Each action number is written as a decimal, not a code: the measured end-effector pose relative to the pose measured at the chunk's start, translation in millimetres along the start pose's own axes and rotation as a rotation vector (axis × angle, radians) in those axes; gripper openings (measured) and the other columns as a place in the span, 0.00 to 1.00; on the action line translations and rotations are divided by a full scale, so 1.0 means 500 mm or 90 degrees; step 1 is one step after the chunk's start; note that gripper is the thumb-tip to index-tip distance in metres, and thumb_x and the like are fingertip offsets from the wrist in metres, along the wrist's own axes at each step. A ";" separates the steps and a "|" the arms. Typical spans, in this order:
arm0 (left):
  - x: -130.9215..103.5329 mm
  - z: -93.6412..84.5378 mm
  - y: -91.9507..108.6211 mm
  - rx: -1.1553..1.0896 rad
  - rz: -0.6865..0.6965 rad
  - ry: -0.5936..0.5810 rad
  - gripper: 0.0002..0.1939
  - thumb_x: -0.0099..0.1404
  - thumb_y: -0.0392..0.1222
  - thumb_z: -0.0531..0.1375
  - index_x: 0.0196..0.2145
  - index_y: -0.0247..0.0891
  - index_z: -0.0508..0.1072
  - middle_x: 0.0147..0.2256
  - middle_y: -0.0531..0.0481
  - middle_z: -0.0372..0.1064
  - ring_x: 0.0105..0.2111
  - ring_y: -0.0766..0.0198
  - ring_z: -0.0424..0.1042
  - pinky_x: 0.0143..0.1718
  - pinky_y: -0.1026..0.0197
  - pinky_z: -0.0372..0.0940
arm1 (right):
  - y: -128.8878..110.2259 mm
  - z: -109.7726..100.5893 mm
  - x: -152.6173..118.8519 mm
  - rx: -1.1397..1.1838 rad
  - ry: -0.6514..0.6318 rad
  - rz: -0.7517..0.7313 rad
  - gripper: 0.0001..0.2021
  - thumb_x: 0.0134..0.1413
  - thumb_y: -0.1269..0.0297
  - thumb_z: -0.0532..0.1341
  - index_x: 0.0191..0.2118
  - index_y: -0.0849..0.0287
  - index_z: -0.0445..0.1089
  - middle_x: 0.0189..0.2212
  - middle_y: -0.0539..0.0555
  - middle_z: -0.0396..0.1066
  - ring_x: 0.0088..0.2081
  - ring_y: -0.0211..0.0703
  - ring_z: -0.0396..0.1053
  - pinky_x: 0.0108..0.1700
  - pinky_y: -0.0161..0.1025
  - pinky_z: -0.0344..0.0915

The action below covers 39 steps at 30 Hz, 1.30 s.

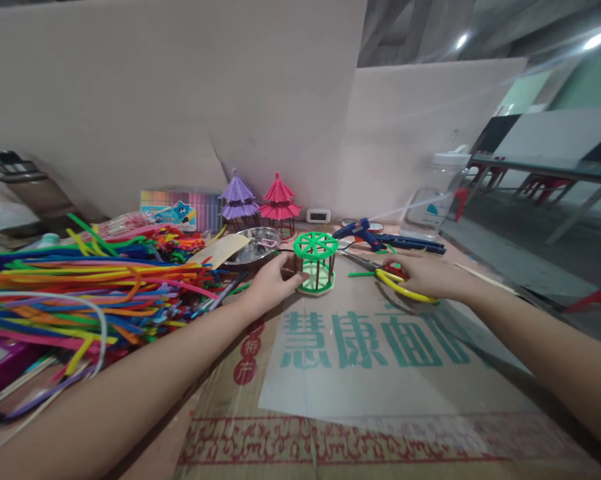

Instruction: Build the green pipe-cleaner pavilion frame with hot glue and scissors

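A small round frame (316,247) stands upright on the cardboard, with a spoked green top, thin brown posts and a green-edged base. My left hand (274,280) is at its left side, thumb and fingers pinched on its lower posts. To the right, my right hand (423,275) has its fingers closed on the handles of a pair of scissors (398,283), one red and one yellow. Their blades point left toward the frame. A short green strip (362,274) lies beside the blades. Part of my right fingers' grip is hidden.
Many coloured pipe cleaners (130,287) are heaped on the left. Behind the frame are a metal bowl (260,253), a purple model pavilion (239,193), a red model pavilion (278,197), a small clock (318,216) and a blue glue gun (358,231). A clear bottle (430,200) stands back right.
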<state>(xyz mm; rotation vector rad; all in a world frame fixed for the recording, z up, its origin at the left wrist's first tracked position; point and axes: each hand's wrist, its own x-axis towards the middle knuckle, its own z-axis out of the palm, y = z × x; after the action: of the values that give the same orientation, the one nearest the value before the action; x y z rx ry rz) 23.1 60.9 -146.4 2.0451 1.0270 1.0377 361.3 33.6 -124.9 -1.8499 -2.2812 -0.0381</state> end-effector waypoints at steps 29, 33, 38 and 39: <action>-0.017 -0.001 0.011 0.147 0.062 0.057 0.17 0.66 0.49 0.60 0.50 0.40 0.69 0.47 0.44 0.73 0.45 0.54 0.75 0.49 0.54 0.70 | -0.127 0.018 -0.044 0.067 0.259 -0.100 0.22 0.59 0.49 0.59 0.56 0.53 0.67 0.40 0.58 0.70 0.41 0.54 0.71 0.40 0.47 0.67; -0.019 -0.002 0.016 0.150 0.056 0.045 0.17 0.66 0.48 0.59 0.50 0.40 0.68 0.46 0.44 0.74 0.45 0.54 0.75 0.48 0.55 0.70 | -0.126 0.019 -0.044 0.056 0.246 -0.098 0.22 0.60 0.49 0.59 0.56 0.53 0.67 0.40 0.57 0.70 0.41 0.53 0.71 0.39 0.46 0.67; -0.021 -0.003 0.023 0.171 0.059 0.040 0.17 0.66 0.48 0.59 0.50 0.39 0.68 0.45 0.44 0.74 0.44 0.54 0.75 0.47 0.55 0.70 | -0.126 0.017 -0.045 0.052 0.242 -0.099 0.23 0.60 0.48 0.59 0.57 0.52 0.67 0.40 0.57 0.70 0.41 0.52 0.71 0.39 0.44 0.66; -0.021 -0.003 0.023 0.174 0.059 0.041 0.16 0.66 0.48 0.59 0.49 0.40 0.68 0.45 0.44 0.74 0.44 0.54 0.75 0.47 0.55 0.70 | -0.125 0.017 -0.045 0.052 0.240 -0.100 0.23 0.60 0.48 0.59 0.57 0.52 0.67 0.40 0.57 0.70 0.41 0.52 0.71 0.39 0.44 0.66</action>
<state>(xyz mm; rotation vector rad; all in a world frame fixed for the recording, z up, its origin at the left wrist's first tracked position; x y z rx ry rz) 22.0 46.6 -140.4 2.3098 1.1700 1.0651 303.6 -0.2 -130.5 -1.4722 -2.1196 -0.2871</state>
